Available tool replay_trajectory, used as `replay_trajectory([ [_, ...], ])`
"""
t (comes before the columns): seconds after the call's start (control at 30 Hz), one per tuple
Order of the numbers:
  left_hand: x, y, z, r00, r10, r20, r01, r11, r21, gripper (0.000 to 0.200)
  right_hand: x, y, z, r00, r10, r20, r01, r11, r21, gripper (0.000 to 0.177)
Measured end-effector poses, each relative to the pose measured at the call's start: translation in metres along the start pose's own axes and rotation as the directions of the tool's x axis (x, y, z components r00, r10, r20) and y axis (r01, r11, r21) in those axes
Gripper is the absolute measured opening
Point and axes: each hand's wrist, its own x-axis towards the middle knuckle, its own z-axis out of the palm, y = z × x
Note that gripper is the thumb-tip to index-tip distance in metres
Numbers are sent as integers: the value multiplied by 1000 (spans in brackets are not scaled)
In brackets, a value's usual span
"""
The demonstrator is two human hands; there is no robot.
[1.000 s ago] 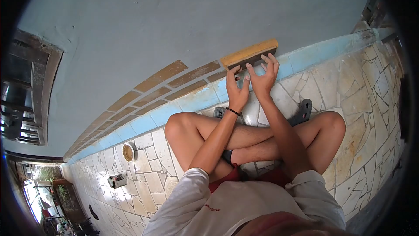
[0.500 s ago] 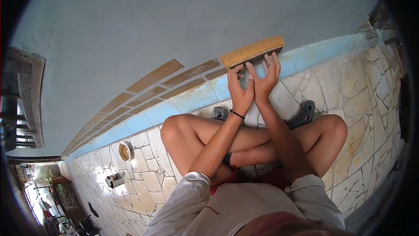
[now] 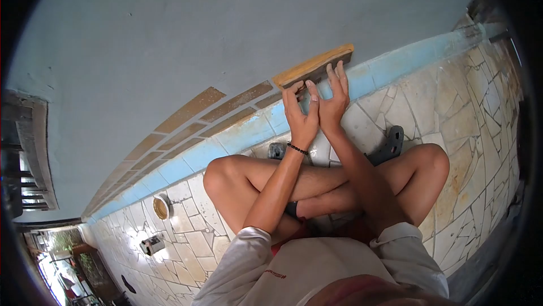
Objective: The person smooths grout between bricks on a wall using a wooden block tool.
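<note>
A long rectangular block (image 3: 317, 68), with a yellow-orange side and a dark brown face, is against the grey wall just above the blue tile strip. My left hand (image 3: 302, 118) has its fingertips on the block's lower left edge, thumb raised beside them. My right hand (image 3: 334, 105) touches the same edge further right, its fingers curved along the dark face. The wrists are close together. A dark bead bracelet (image 3: 297, 148) circles the left wrist. Brown brick-shaped patches (image 3: 186, 112) run in rows along the wall, left of the block.
Blue tiles (image 3: 249, 130) line the wall's foot above a floor of irregular pale stone (image 3: 441, 108). A round bowl (image 3: 161, 207) with tan contents and a small box (image 3: 151, 245) are on the floor to the left. Dark sandals (image 3: 390, 144) lie near my crossed legs.
The block has tilted, showing less of its yellow side and more of its dark face. Both hands have stayed on its lower edge. The whole view has shifted slightly.
</note>
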Motion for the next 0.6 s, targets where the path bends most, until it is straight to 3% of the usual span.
replay_trajectory([
  [0.13, -11, -2, 2, 999, -8, 54, 11, 998, -54, 50, 3, -7, -8, 997, 79, 19, -81, 987, 139, 65],
  [0.43, -21, -2, -1, 992, 25, 126, -22, 999, -28, 55, -3, -4, -9, 995, 102, -16, -100, 990, 104, 73],
  [0.6, -22, -1, 2, 992, 37, 118, -35, 999, -15, 55, -2, -4, -7, 992, 115, -42, -108, 984, 141, 69],
])
